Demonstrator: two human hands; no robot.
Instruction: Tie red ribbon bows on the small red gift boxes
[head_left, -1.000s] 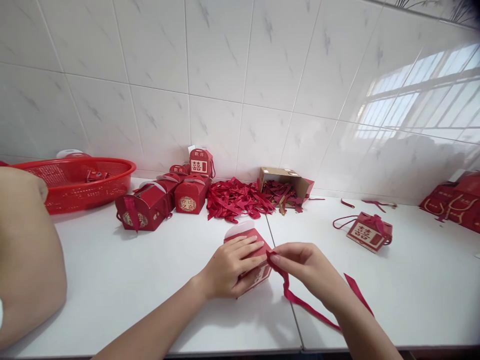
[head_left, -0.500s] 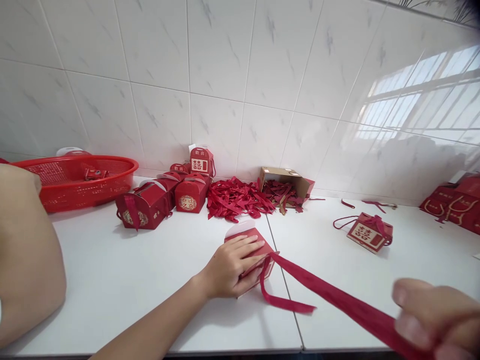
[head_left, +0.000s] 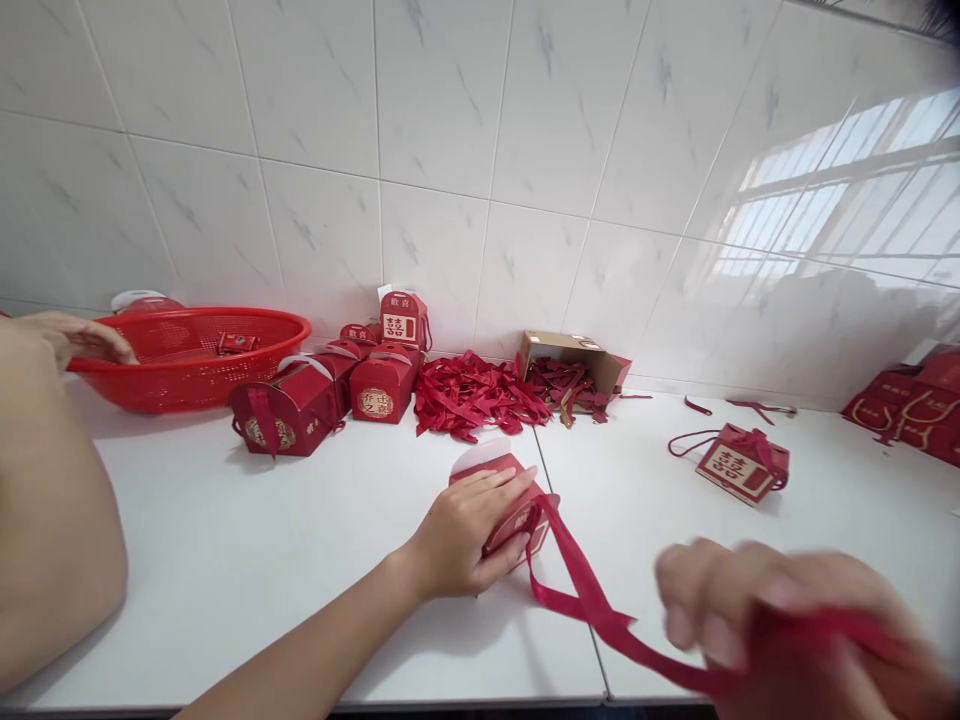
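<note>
Left hand [head_left: 469, 535] clamps red box [head_left: 517, 505], mostly covering it — right hand [head_left: 780, 630] blurred, grasping red ribbon [head_left: 592, 610]; grip detail smeared, lower edge cropped

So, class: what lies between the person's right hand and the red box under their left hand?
In the head view, a red ribbon runs from the red box to the blurred right hand.

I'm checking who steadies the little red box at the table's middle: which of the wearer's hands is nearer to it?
Left. The left hand rests on the red box, fingers over its top. The right hand, blurred, is off to the box's right, holding the ribbon.
</note>
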